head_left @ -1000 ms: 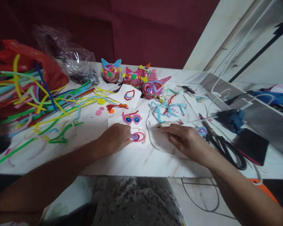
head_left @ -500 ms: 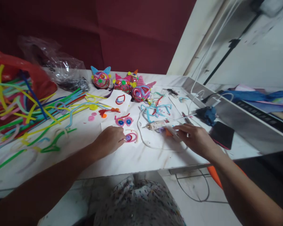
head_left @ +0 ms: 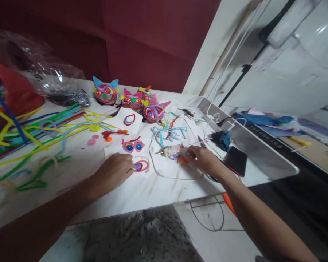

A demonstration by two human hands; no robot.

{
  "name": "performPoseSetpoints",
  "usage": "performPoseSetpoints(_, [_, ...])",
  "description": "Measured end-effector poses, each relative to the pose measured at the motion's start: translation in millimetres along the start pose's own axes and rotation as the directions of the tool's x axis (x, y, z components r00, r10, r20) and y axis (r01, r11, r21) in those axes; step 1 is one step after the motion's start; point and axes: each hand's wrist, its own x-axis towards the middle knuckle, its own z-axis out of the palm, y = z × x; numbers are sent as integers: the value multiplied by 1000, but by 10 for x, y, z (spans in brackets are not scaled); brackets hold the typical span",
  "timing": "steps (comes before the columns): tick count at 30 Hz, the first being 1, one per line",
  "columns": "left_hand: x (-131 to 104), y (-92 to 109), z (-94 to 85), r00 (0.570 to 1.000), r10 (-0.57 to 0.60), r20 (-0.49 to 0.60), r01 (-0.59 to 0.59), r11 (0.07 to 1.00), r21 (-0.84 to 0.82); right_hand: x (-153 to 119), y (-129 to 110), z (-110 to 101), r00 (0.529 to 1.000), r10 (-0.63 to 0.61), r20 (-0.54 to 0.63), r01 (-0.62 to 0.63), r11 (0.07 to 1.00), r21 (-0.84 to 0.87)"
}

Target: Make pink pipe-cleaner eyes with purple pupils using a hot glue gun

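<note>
My left hand (head_left: 116,171) is closed at the left edge of a pink pipe-cleaner eye shape (head_left: 144,166) with a lilac coil inside, which lies on white paper. Just behind it sits a pair of pink pipe-cleaner eyes with blue centres (head_left: 133,146). To the right, a hot glue gun (head_left: 170,150) lies on the table with its metal tip pointing left. The fingers of my right hand (head_left: 205,160) are curled over its handle, hiding most of it. A small orange piece (head_left: 183,159) shows beside those fingers.
Several colourful cat-like heads (head_left: 106,92) stand at the back. Pipe cleaners (head_left: 54,127) spread over the left side, near a red bag (head_left: 22,89). Light-blue pipe-cleaner shapes (head_left: 164,136) lie behind the glue gun. A white cord (head_left: 164,174) loops in front; a black phone-like slab (head_left: 235,161) lies right.
The view has swung right, so the table things sit further left. My right hand has moved in and closed over the glue gun's handle. My left hand stays at the pink eye shape.
</note>
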Motion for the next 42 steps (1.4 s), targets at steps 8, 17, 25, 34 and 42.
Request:
performPoseSetpoints(8, [0,91,-64,992,-72,108,76,997,-33,47,245,197,999,33,-9,-27,923,383])
performPoseSetpoints(17, [-4,83,-67,975,-171,142,195,964,-180,13,70,-159,964,244,105,-205,431,879])
performPoseSetpoints(25, [1,49,-54,966,-216,143,249,925,-287,364,-381,-149,971,157,181,-227,364,903])
performPoseSetpoints(34, [19,99,26,927,-363,96,375,874,-310,572,-427,22,972,-17,234,-193,511,837])
performPoseSetpoints(42, [49,139,72,877,-478,48,461,811,-360,656,-394,25,961,-130,244,-125,585,801])
